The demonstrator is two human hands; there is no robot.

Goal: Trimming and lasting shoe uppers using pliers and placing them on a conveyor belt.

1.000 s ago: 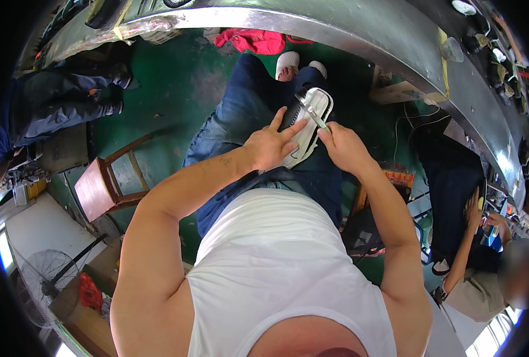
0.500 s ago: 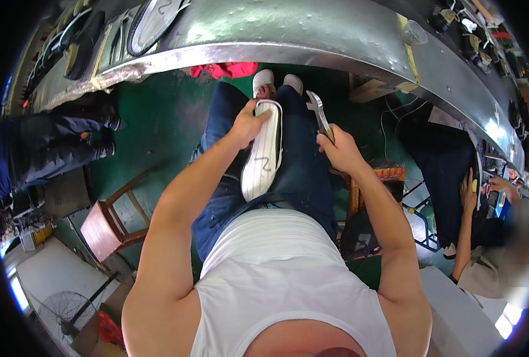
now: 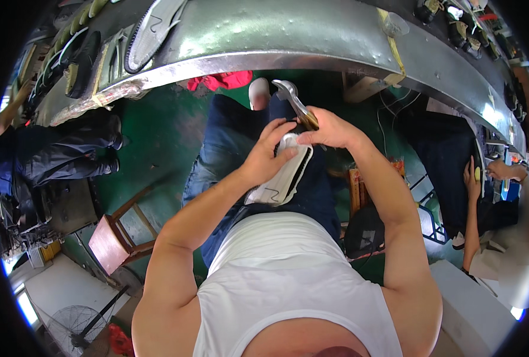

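A white shoe part [image 3: 276, 178], sole side up with a dark squiggle drawn on it, rests on my thighs, its far end tilted up. My left hand [image 3: 270, 152] grips its far end, thumb pressed on the white face. My right hand [image 3: 330, 130] is closed around the brown handle of metal lasting pincers [image 3: 294, 100], whose head points away and to the left. The right thumb also touches the shoe's far edge. The fingers behind the shoe are partly hidden.
A dented metal bench [image 3: 258, 35] curves across the far side, with another white shoe sole [image 3: 151, 35] on it. A wooden chair [image 3: 113, 241] stands left. A red cloth [image 3: 220, 80] lies under the bench. Other people sit left and right; a co-worker's hand [image 3: 474, 178] holds something.
My right hand has moved left with the pincers and now meets the shoe. The shoe's far end has come nearer and tilted; my left hand has shifted its hold around it.
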